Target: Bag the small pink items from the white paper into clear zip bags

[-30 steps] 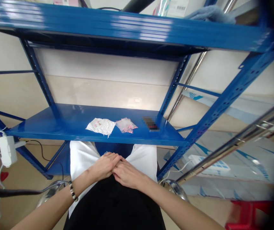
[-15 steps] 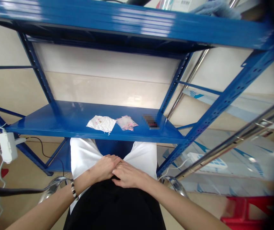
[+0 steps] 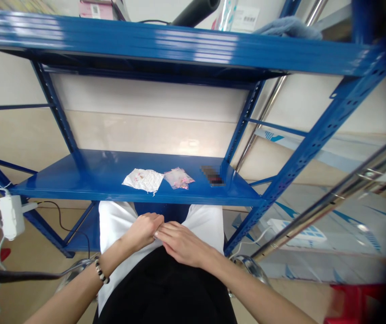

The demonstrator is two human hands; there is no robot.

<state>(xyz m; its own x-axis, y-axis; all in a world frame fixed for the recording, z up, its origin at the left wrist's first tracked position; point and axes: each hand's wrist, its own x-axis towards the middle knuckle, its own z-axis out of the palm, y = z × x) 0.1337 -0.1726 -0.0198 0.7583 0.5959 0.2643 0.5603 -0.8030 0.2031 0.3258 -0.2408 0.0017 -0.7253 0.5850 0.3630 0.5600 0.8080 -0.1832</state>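
My left hand (image 3: 146,228), with a beaded bracelet (image 3: 101,271) on its wrist, rests over my lap. Its fingers are curled, and their tips are hidden, so what is in them, if anything, does not show. My right hand (image 3: 181,241) meets it there, its fingers stretched out and its fingertips touching the left fingers. Beyond them, on the blue shelf (image 3: 88,182), lies a crumpled white sheet (image 3: 147,180). Beside it is a small clear bag (image 3: 179,178) with pink pieces in it. Farther right lies a dark, pixelated object (image 3: 213,175).
Above runs an upper blue shelf (image 3: 128,45) carrying a black tube (image 3: 196,11), a pink box (image 3: 98,9) and a blue cloth (image 3: 289,28). A white power adapter (image 3: 11,217) hangs at the left post. Metal poles (image 3: 328,198) stand at the right, near a red stool (image 3: 351,303).
My hands, laid over each other before, have slid apart so that mainly the fingers touch. The view has tilted up slightly, showing more of the upper shelf.
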